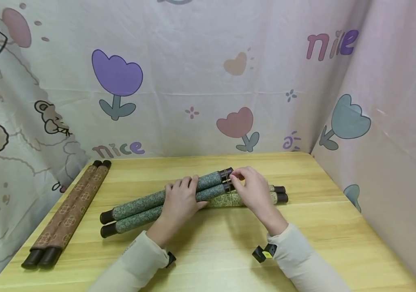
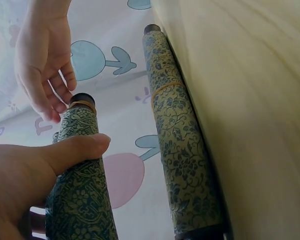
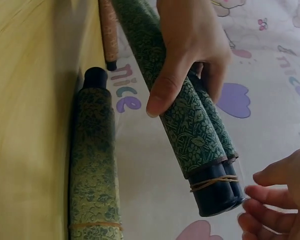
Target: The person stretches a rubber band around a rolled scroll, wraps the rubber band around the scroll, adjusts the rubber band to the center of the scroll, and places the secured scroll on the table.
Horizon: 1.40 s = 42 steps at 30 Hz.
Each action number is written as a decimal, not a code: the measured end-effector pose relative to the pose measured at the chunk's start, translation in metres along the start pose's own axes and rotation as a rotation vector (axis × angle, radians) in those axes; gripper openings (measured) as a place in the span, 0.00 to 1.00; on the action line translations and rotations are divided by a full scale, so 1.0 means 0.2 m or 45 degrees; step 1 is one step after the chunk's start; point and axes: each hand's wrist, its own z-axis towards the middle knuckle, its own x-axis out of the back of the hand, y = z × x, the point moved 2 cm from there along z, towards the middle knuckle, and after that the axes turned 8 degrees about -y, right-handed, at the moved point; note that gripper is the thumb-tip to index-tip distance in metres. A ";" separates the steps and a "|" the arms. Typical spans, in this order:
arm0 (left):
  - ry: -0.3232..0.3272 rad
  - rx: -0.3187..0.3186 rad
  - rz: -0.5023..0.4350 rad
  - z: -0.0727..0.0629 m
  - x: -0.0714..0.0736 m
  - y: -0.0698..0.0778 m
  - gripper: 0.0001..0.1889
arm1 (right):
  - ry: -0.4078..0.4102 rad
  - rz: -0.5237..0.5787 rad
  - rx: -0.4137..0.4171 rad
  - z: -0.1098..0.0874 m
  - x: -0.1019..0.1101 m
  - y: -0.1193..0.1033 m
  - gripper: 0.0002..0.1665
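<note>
A green patterned scroll, rolled from both ends into two parallel rolls with dark end knobs, is held tilted above the table. My left hand grips it near the middle, thumb on the near side. A thin rubber band loops round both knobs at its right end. Beside those knobs is my right hand, its fingers loosely bent; in the right wrist view the fingertips are at the knob's edge, apart from the band. Behind lies a yellow-green scroll with a rubber band round it, partly hidden in the head view.
A brown patterned scroll with dark knobs lies slanted along the left side of the wooden table. A printed curtain hangs behind and at both sides. A small black device sits at the right wrist.
</note>
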 end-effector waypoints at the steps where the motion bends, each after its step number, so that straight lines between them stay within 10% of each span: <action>1: -0.014 0.002 0.006 0.00 0.00 0.00 0.45 | -0.001 -0.045 -0.006 0.00 0.00 0.00 0.11; 11: -0.044 -0.006 0.064 -0.01 -0.05 0.04 0.45 | 0.080 -0.434 0.035 -0.02 -0.06 -0.02 0.10; 34: 0.040 -0.102 0.069 -0.04 -0.09 0.12 0.43 | -0.098 -0.217 -0.111 0.00 -0.09 -0.02 0.07; 42: 0.088 -0.120 0.108 -0.05 -0.07 0.14 0.42 | -0.117 -0.343 0.058 0.04 -0.11 -0.15 0.06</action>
